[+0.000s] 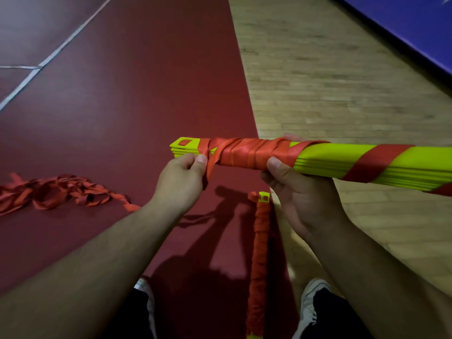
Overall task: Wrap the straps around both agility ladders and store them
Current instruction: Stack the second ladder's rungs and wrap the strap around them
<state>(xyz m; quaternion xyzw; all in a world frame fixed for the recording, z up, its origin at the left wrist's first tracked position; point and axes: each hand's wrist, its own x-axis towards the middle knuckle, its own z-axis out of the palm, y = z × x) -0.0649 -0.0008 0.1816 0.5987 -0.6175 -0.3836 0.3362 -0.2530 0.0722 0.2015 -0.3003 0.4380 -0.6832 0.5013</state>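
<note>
I hold a bundle of yellow-green ladder rungs (pixel 342 160) level in front of me. Red strap (pixel 242 152) is wound tightly around its left end, and one looser turn crosses the bundle further right. My left hand (pixel 182 179) pinches the strap where it hangs off the bundle's left end. My right hand (pixel 300 189) grips the bundle from below, thumb on the wound strap. A second ladder bundle (pixel 259 241), fully wrapped in red strap, lies on the floor between my feet.
A loose heap of red strap (pixel 58 192) trails over the dark red mat (pixel 122 106) at the left. Wooden floor (pixel 342 81) lies to the right, with a blue mat (pixel 415 25) at the far right. My shoes (pixel 310 302) show at the bottom.
</note>
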